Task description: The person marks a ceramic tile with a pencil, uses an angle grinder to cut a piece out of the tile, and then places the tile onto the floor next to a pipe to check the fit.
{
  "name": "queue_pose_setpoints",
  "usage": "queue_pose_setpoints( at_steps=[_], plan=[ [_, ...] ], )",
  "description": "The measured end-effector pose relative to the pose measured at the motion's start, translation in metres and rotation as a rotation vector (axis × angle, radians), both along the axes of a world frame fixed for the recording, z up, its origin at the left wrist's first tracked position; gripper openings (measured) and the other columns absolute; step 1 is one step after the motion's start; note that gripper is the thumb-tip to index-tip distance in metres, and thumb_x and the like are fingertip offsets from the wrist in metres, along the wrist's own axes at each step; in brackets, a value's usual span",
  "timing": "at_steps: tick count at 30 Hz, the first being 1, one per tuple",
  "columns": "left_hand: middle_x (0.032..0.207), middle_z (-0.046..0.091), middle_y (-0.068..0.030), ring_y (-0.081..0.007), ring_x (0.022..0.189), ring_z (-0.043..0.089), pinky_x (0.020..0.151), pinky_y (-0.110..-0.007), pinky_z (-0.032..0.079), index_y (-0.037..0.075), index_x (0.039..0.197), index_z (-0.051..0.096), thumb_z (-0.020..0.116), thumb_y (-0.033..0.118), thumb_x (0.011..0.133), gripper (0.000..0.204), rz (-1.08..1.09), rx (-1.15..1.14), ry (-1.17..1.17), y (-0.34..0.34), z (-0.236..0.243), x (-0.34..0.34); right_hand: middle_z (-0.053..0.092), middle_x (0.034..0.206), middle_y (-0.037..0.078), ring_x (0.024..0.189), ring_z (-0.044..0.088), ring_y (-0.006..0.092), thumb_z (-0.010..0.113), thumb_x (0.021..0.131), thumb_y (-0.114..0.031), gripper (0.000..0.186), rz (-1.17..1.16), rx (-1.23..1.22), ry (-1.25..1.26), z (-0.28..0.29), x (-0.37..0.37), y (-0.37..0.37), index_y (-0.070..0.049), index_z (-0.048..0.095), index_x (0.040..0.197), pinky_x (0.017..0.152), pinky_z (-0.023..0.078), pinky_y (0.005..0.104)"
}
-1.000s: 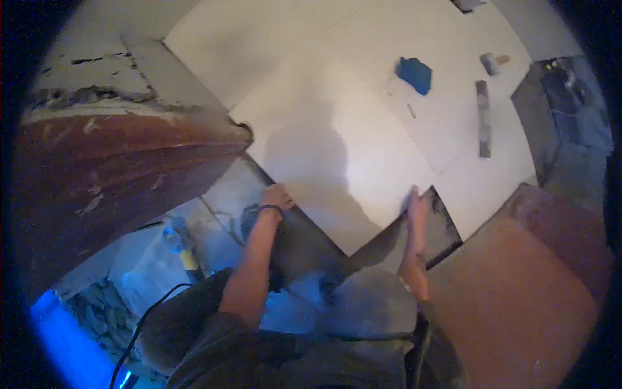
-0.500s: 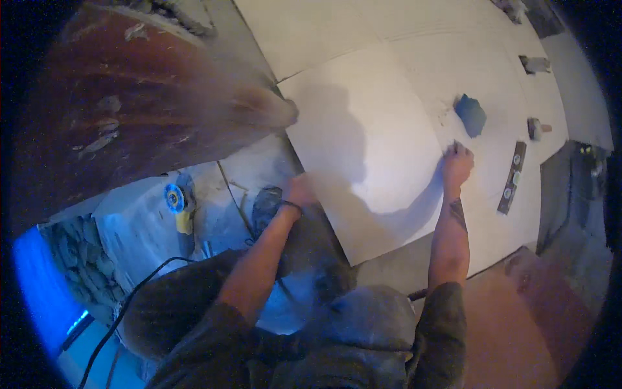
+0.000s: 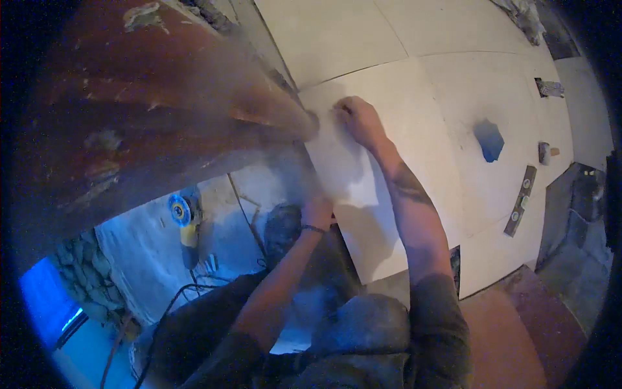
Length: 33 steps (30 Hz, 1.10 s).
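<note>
1. Beneath the right grip (image 3: pixel 364 123), the cream slab (image 3: pixel 407 113) lay flat, its far edge meeting a second slab (image 3: pixel 340 42) along a thin dark seam; that much looked done.
2. Near the tip of a dusty red-brown piece (image 3: pixel 194 94), the right grip's fingers were curled inward; whether they pinched anything could not be told.
3. At the cream slab's left edge, nearer the body than the right grip, was the left grip (image 3: pixel 317 212); blur hid its fingertips, so whether it was spread or pressed together could not be told.
4. Right of the right grip, a third slab (image 3: pixel 476 84) adjoined, with a blue patch (image 3: pixel 490 140) and, farther off, a spirit level (image 3: pixel 520 201).
5. Left of the left grip lay an angle grinder (image 3: pixel 188 233), touched by neither hand.
6. Nearer the body than either grip, a grey uncovered area (image 3: pixel 392 286) bordered the cream slab; that part seemed unfinished.
</note>
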<state>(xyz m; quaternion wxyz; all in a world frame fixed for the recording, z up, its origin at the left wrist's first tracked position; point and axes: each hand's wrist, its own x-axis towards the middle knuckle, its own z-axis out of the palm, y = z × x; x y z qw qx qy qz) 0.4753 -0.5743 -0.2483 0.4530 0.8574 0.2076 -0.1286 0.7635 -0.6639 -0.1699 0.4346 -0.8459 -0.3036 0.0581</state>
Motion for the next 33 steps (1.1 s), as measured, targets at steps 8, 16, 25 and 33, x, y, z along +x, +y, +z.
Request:
queue_pose_setpoints(
  at_steps=[8, 16, 25, 33],
  plan=[
    [0.089, 0.069, -0.0122, -0.0195, 0.074, 0.07, 0.056, -0.034, 0.061, 0.001, 0.107, 0.065, 0.062, 0.02, 0.089, 0.026, 0.385, -0.385, 0.262, -0.012, 0.092, 0.036, 0.068, 0.094, 0.013, 0.091, 0.065, 0.0348, 0.058, 0.087, -0.029, 0.022, 0.014, -0.184, -0.051, -0.011, 0.02, 0.055, -0.011, 0.069, 0.093, 0.077, 0.052, 0.0466],
    [0.1, 0.068, -0.0177, -0.0255, 0.083, 0.071, 0.064, -0.037, 0.063, 0.001, 0.117, 0.061, 0.059, 0.024, 0.088, 0.037, 0.342, -0.392, 0.341, -0.006, 0.094, 0.036, 0.069, 0.089, 0.012, 0.087, 0.067, 0.0336, 0.059, 0.083, -0.026, 0.017, 0.096, -0.264, 0.0, -0.007, 0.017, 0.057, -0.014, 0.07, 0.089, 0.074, 0.052, 0.0461],
    [0.103, 0.068, -0.0176, -0.0248, 0.086, 0.07, 0.064, -0.037, 0.064, 0.001, 0.118, 0.061, 0.06, 0.023, 0.089, 0.037, 0.374, -0.44, 0.321, -0.008, 0.093, 0.035, 0.069, 0.1, 0.008, 0.095, 0.065, 0.0304, 0.054, 0.088, -0.028, 0.022, 0.168, -0.405, 0.036, -0.002, 0.02, 0.057, -0.015, 0.07, 0.096, 0.081, 0.052, 0.0415],
    [0.102, 0.068, -0.017, -0.0236, 0.082, 0.071, 0.062, -0.035, 0.063, 0.0, 0.115, 0.062, 0.061, 0.026, 0.088, 0.038, 0.351, -0.425, 0.349, -0.009, 0.089, 0.034, 0.069, 0.098, 0.009, 0.091, 0.065, 0.0312, 0.054, 0.088, -0.031, 0.022, 0.186, -0.414, -0.006, -0.007, 0.02, 0.061, -0.016, 0.069, 0.093, 0.076, 0.053, 0.0438]
  ],
)
